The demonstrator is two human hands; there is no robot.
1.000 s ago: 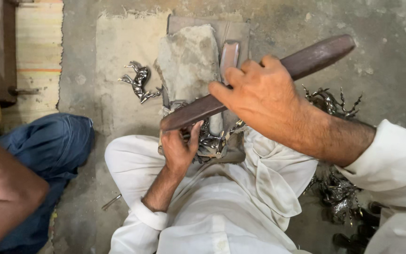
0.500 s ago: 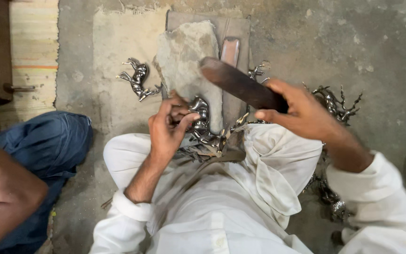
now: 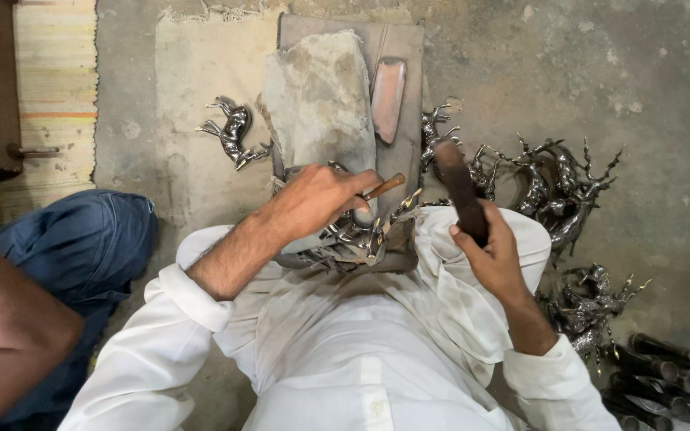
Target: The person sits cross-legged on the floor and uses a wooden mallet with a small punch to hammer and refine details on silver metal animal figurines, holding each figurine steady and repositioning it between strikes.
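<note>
a person in white sits on a concrete floor, working a shiny metal deer figure in the lap.

a grey stone slab lies ahead. the right hand grips a dark wooden mallet, raised. the left hand closes around a thin wooden-handled tool just above the figure. more deer figures lie to the right.
</note>
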